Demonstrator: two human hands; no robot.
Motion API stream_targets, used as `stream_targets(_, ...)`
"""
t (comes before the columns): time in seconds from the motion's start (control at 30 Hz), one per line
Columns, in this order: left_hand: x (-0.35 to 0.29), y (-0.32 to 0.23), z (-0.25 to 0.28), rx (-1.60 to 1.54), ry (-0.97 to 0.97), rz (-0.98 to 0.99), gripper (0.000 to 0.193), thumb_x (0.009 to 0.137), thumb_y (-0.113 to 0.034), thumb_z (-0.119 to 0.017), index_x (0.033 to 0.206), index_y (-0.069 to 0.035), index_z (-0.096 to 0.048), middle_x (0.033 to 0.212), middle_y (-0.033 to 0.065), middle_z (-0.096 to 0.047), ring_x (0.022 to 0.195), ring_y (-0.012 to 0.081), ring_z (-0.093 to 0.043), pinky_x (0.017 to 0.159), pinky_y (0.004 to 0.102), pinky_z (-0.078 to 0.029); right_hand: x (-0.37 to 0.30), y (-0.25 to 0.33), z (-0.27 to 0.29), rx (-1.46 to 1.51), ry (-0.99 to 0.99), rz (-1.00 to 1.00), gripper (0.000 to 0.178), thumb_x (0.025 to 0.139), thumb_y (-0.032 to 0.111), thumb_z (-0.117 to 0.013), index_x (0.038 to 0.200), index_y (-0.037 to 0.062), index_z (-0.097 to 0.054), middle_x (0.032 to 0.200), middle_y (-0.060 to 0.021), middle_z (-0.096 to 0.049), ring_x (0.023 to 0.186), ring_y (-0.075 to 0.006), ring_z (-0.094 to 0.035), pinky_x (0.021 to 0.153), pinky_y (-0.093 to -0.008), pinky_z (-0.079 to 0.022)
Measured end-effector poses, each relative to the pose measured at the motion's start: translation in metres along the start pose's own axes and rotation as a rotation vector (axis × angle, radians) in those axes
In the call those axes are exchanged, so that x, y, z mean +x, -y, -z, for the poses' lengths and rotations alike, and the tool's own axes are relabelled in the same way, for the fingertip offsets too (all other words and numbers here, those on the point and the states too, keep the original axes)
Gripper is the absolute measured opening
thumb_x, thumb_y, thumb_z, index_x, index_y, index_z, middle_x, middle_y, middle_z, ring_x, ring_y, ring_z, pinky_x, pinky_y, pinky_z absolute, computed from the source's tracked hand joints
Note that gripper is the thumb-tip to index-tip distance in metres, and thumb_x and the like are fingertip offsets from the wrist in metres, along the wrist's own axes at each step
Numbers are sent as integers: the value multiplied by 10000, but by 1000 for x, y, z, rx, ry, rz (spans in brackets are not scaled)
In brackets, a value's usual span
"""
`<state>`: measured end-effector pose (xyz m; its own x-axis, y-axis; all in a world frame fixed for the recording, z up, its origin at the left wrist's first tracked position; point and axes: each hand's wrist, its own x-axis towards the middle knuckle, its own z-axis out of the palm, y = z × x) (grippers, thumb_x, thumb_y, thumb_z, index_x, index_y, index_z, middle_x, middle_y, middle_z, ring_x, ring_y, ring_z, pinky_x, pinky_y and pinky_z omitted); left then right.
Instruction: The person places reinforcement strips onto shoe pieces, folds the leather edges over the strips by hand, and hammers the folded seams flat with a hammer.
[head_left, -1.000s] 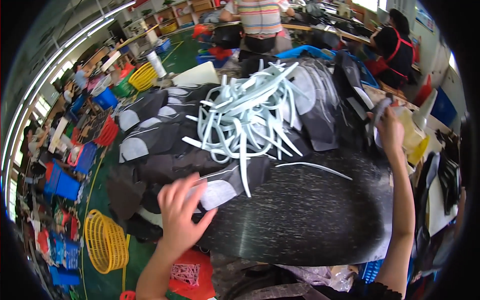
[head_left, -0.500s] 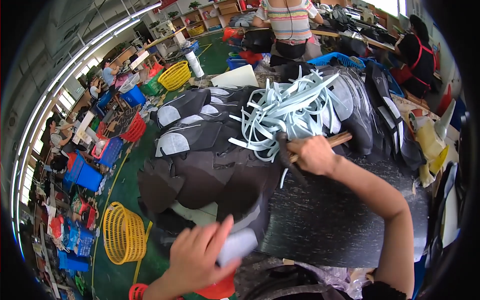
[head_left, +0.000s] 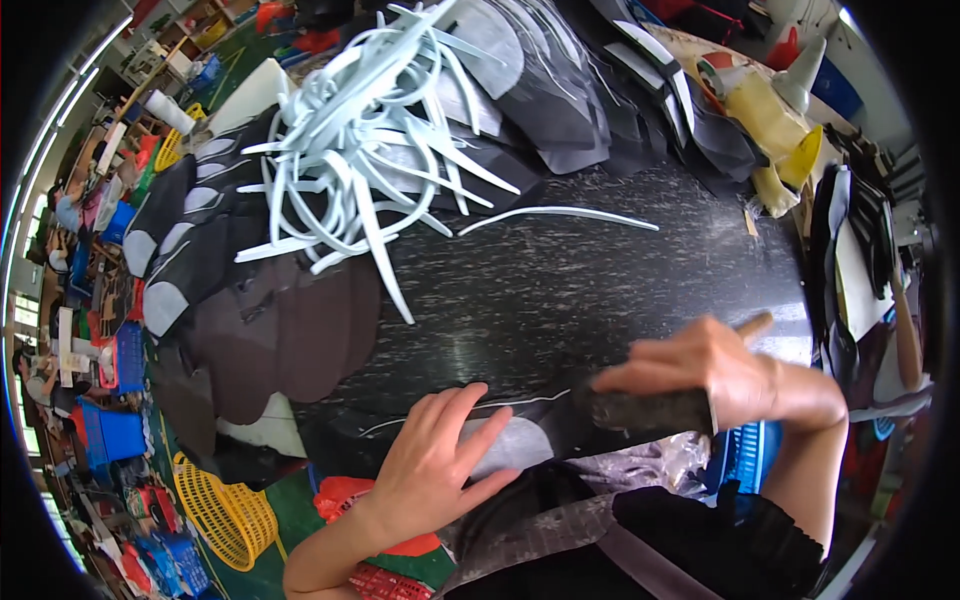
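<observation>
My left hand [head_left: 440,462] lies flat, fingers spread, on a black cut piece with a pale grey patch [head_left: 512,446] at the near edge of the black table [head_left: 560,290]. My right hand [head_left: 722,372] grips a brush with a wooden handle [head_left: 755,324]. Its dark bristle head [head_left: 650,410] rests on the right end of that same piece. Both hands are close together, just in front of my body.
A heap of pale blue-grey strips [head_left: 360,130] sits at the far left of the table, over stacks of black and brown cut pieces [head_left: 300,330]. Yellow containers [head_left: 770,120] stand at the far right. A yellow basket [head_left: 230,512] and blue crates [head_left: 110,430] are on the floor to the left.
My left hand has brought the grey-patched piece onto the table's near edge. My right hand has come back from the strip heap with the brush, down onto that piece.
</observation>
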<state>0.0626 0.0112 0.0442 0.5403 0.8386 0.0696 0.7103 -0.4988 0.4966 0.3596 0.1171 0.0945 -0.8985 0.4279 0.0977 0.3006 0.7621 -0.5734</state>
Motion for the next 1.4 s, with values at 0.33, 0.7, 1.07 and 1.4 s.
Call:
stream_targets(0.33,76,-7,-30,-330,93,19,181,792,-76,-776,945,-41,-688,905,92,-617,805,254,-598,711,366,-506,-50,-7,-20,106,-249,-315,277,744,70,-758,972,23,-608,785,-116,-626,664,-339,-659,558,-433,-492)
stream_targets(0.7,61,-14,-22,-429,162,-17,244,834,-92,-749,1028,-39,-613,934,77,-623,853,271,-675,683,409,-547,-3,-16,-39,485,33,-308,308,791,111,-757,1024,-4,-591,838,-227,-676,826,-441,-664,688,-500,-506)
stream_targets(1.07,59,6,-16,-547,166,-204,180,803,-88,-800,955,-36,-719,839,77,-675,665,254,-678,561,354,-529,-6,-5,-30,769,121,-355,262,886,174,-773,995,-35,-659,810,-188,-677,686,-361,-668,603,-418,-495)
stream_targets(1.4,71,8,0,-510,270,-344,562,833,-41,-705,1346,-267,-666,851,37,-543,628,213,-613,573,346,-549,-18,-1,-34,1136,203,-659,305,1023,192,-622,1250,-10,-628,1102,-47,-684,1036,-91,-598,870,-280,-508)
